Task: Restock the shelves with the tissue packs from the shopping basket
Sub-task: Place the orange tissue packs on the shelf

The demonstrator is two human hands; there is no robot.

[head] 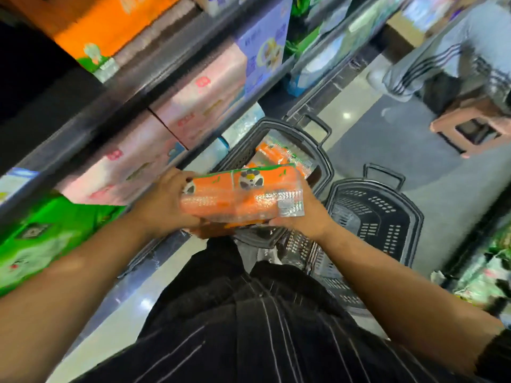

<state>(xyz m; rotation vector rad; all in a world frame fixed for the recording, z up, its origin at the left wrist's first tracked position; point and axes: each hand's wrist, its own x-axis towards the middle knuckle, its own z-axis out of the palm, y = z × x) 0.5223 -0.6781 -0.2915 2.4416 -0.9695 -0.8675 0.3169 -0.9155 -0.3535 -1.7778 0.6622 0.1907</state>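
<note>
On the head camera I see the left hand (pixel 166 200) and the right hand (pixel 302 214) each gripping one end of an orange tissue pack (pixel 240 197), fingers curled round it. The pack is held level just above the near rim of the shopping basket (pixel 323 161). More orange packs (pixel 276 154) lie inside the basket. Left of the basket run the shelves (pixel 138 87), holding pink packs (pixel 193 106) and a green pack (pixel 41 239). A second black basket (pixel 381 217) sits just to its right. Beyond it, another person (pixel 442 51) sits on a stool (pixel 470 128).

Glossy pale floor (pixel 359 100) shows bright light spots; a wooden stool (pixel 449 121) stands at right.
</note>
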